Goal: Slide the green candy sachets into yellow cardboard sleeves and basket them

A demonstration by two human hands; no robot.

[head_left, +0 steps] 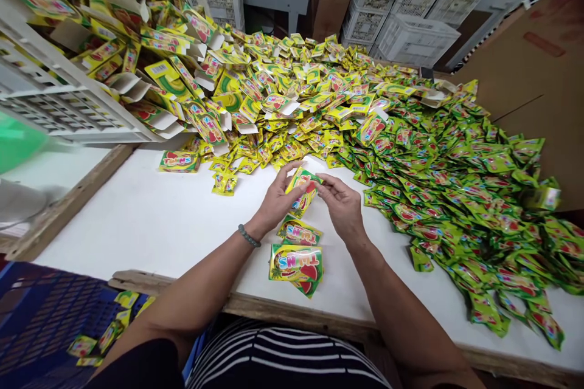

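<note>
Over the white table, my left hand [277,197] is closed round a small yellow and green candy box [298,202], thumb across its front. My right hand [340,200] pinches the upper right end of the same box; whether a packet sits between those fingers is hidden. Just below lie more printed "TWINS" boxes: one flat box [298,232] and, closer to me, another box [294,261] resting on top of a further one. A lone box [179,161] lies to the left, near a few small yellow packets [224,183].
Yellow boxes and packets [292,91] heap across the back, spilling from a tipped white crate [91,103]. Green packets [456,194] pile up on the right. A blue basket [36,316] with some boxes stands lower left. Stacked crates [415,36] and a cardboard sheet [533,85] stand behind.
</note>
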